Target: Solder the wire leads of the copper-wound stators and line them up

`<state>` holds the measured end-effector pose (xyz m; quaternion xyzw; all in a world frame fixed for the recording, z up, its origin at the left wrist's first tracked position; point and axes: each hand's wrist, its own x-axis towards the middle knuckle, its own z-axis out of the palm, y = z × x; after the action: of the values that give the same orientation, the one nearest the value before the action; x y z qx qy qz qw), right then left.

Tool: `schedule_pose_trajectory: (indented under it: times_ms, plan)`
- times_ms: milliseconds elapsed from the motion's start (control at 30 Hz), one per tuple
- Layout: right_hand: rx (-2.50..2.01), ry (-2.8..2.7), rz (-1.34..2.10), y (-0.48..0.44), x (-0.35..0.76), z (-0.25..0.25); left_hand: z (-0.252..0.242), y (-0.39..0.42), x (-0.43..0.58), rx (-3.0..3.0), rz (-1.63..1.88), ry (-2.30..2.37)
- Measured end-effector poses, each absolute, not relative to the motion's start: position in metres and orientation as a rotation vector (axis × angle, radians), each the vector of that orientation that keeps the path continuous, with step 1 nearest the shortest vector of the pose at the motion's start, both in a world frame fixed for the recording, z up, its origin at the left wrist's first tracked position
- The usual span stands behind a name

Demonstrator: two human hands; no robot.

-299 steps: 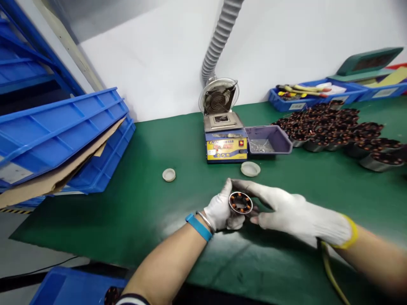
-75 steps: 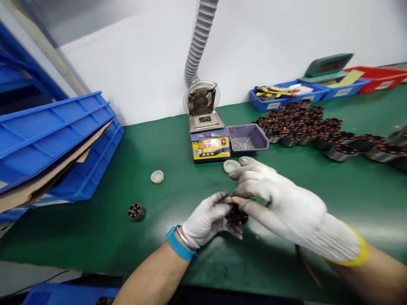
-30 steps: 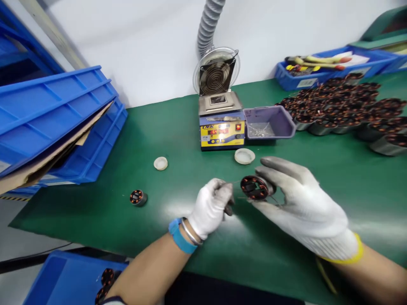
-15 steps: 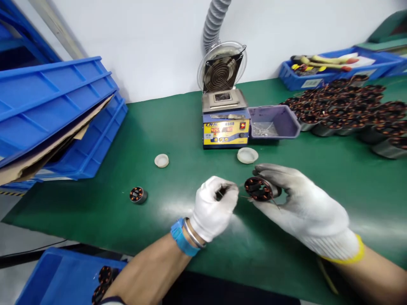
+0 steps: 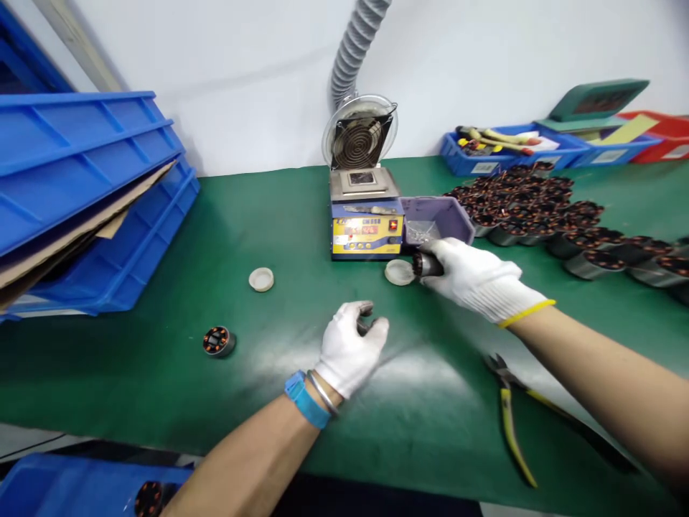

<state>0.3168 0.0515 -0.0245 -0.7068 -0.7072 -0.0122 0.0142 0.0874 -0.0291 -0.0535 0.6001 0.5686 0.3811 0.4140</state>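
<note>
Green bench (image 5: 242, 215), right hand (image 5: 476, 278), stator (image 5: 423, 264) facing left

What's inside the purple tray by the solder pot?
A small heap of silvery wire scraps lies in the purple tray. Its near rim is partly covered by the right hand, which holds a stator.

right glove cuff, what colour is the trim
Yellow, a thin band at the wrist of the white-gloved right hand; the head view shows it clearly.
</note>
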Motion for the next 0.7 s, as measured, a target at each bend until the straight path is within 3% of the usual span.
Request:
schedule_pose_trajectory:
  times_ms: [267, 533, 700]
  plan:
    - [-2.245, -2.369, -0.082, 0.052, 0.311, -0.013, -0.057, -0.030, 0.088, 1.528, 0.947, 1.398]
    - [-2.220, -2.563, -0.524, 0.047, 0.301, 0.016, -0.058, -0.031, 0.088, 1.536, 0.932, 1.386]
    - [-2.167, -2.669, -0.575, 0.049, 0.286, 0.008, -0.059, -0.030, 0.087, 1.554, 0.929, 1.391]
